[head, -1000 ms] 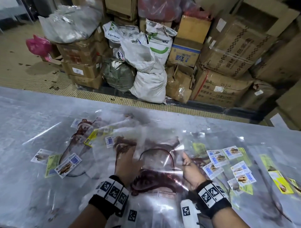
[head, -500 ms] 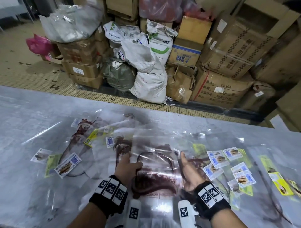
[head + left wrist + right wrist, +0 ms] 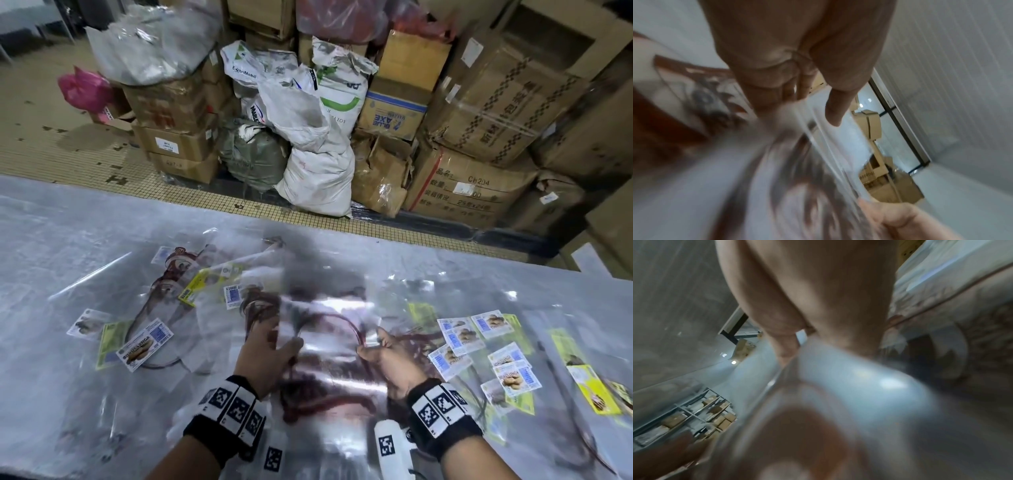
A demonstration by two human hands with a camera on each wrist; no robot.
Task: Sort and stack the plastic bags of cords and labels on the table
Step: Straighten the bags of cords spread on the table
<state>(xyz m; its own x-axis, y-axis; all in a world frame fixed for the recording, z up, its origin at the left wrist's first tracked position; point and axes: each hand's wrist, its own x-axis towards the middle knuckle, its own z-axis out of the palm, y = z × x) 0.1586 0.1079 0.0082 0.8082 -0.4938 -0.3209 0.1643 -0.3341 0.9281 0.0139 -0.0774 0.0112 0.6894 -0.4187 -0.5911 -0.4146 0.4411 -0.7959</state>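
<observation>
A clear plastic bag [image 3: 329,346] with dark red cords inside is held over the table's middle, between both hands. My left hand [image 3: 270,349] grips its left edge, thumb on top. My right hand [image 3: 380,346] pinches its right edge. The left wrist view shows the fingers [image 3: 777,91] on the bag's edge [image 3: 818,146], blurred. In the right wrist view the bag [image 3: 849,378] fills the picture under the fingers [image 3: 785,347]. More clear bags with cords and labels [image 3: 147,342] lie to the left. Loose labels [image 3: 479,332] and bagged yellow cards [image 3: 592,387] lie to the right.
The table [image 3: 51,240] is covered in shiny clear plastic sheeting. Beyond its far edge stand stacked cardboard boxes [image 3: 479,113], white sacks [image 3: 315,171] and a pink bag [image 3: 85,89] on a tiled floor.
Both hands have closed on the sides of the cord bag and raised its far end off the pile; the right hand shifted from lying flat to pinching the edge.
</observation>
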